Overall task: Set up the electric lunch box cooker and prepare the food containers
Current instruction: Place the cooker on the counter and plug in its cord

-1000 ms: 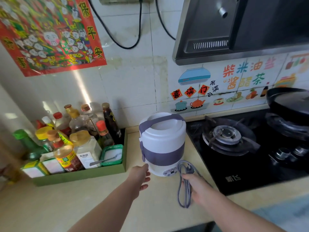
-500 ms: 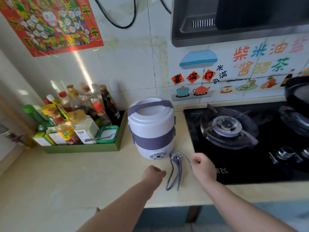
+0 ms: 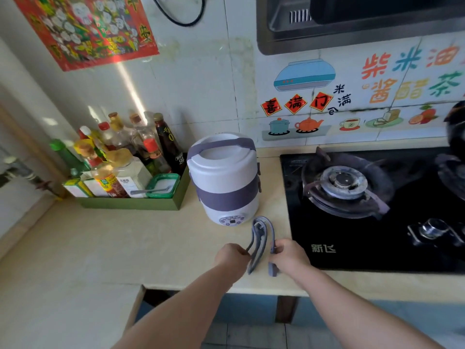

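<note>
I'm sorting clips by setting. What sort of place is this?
Most likely a home kitchen: a gas hob set into the counter under a range hood, a green tray of sauce bottles by the tiled wall, and an electric lunch box cooker.

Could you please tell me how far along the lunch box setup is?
Done: the cooker stands on the counter beside the stove. In hand: the left hand and right hand grip the folded cord. Left: plugging in, opening the shut lid, and the food containers, none in view.
</note>
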Motion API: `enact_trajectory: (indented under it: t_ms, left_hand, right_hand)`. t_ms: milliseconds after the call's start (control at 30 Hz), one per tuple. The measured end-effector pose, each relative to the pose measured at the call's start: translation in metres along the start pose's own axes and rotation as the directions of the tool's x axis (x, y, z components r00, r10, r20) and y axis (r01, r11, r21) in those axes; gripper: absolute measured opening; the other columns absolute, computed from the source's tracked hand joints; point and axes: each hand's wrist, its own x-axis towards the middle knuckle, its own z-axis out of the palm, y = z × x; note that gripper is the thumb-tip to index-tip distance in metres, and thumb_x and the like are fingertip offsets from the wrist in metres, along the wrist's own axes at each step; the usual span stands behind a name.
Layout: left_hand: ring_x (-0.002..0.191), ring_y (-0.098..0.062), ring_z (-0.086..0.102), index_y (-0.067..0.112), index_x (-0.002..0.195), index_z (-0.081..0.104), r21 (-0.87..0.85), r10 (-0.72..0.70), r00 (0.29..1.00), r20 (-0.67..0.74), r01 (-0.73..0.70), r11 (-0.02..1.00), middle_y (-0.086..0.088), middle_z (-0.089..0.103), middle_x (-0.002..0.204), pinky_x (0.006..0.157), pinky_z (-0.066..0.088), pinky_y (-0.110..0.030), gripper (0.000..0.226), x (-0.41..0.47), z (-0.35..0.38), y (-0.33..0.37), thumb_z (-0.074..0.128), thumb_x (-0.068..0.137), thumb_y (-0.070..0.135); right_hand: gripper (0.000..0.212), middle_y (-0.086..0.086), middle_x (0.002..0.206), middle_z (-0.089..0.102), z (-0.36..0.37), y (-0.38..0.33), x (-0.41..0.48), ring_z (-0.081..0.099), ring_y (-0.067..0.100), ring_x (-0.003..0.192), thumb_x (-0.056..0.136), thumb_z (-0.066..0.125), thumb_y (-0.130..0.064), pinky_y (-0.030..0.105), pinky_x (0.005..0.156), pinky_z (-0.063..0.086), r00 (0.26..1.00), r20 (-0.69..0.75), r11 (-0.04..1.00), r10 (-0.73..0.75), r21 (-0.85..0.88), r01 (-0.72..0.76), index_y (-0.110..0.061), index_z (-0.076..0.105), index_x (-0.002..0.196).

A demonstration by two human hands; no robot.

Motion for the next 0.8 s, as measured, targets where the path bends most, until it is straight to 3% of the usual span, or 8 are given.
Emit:
enact_trajectory:
  t_ms: [167,333,467,633,800]
  left_hand:
    - [0.075,-0.021,0.055,0.015,0.084,0.068,-0.051,-0.015,0.999,-0.046,0.012,0.999,-0.004,0.063,0.08,0.065,0.042,-0.023,0.014,-0.004,-0.017,-0.009,0.054,0.085,0.016]
    - [0.069,-0.02,0.054,0.014,0.074,0.065,-0.188,-0.047,0.991,-0.123,0.023,0.982,-0.004,0.061,0.072,0.061,0.041,-0.023,0.014,-0.012,-0.036,-0.027,0.058,0.085,0.017]
    - [0.07,-0.023,0.053,0.014,0.068,0.061,-0.446,-0.115,0.965,-0.236,-0.003,0.895,-0.006,0.057,0.067,0.066,0.041,-0.027,0.016,-0.013,-0.068,-0.036,0.064,0.083,0.016]
    - [0.066,-0.018,0.049,0.012,0.076,0.063,-0.578,-0.19,0.928,-0.32,-0.032,0.815,-0.004,0.055,0.068,0.06,0.04,-0.026,0.012,-0.012,-0.123,-0.06,0.066,0.086,0.018]
    - [0.079,-0.025,0.051,0.007,0.087,0.062,-0.75,-0.422,0.816,-0.394,-0.021,0.661,-0.008,0.054,0.077,0.074,0.043,-0.033,0.012,-0.002,-0.185,-0.106,0.065,0.087,0.019]
  right_hand:
    - [0.02,0.003,0.099,0.07,-0.001,-0.003,-0.001,0.066,0.023,0.092,0.081,0.058,-0.011,0.035,0.079,0.057,1.0,0.009,0.999,-0.028,0.028,0.028,-0.024,0.067,0.093]
    - [0.012,0.003,0.095,0.07,0.008,-0.016,-0.006,0.066,0.024,0.09,0.086,0.057,-0.021,0.027,0.07,0.049,0.996,0.021,0.996,-0.085,0.016,0.085,-0.02,0.069,0.088]
    - [0.018,0.001,0.077,0.063,0.026,-0.038,-0.012,0.064,0.027,0.081,0.087,0.058,-0.027,0.028,0.064,0.047,0.99,0.061,0.992,-0.129,0.022,0.127,-0.021,0.058,0.07]
    - [0.014,0.001,0.091,0.072,0.055,-0.075,-0.016,0.068,0.026,0.09,0.084,0.059,-0.025,0.037,0.081,0.056,0.975,0.111,0.98,-0.193,0.062,0.187,-0.026,0.061,0.069]
    - [0.017,0.003,0.09,0.073,0.089,-0.113,-0.018,0.067,0.026,0.091,0.086,0.051,-0.028,0.032,0.08,0.051,0.954,0.18,0.97,-0.239,0.002,0.243,-0.02,0.064,0.078]
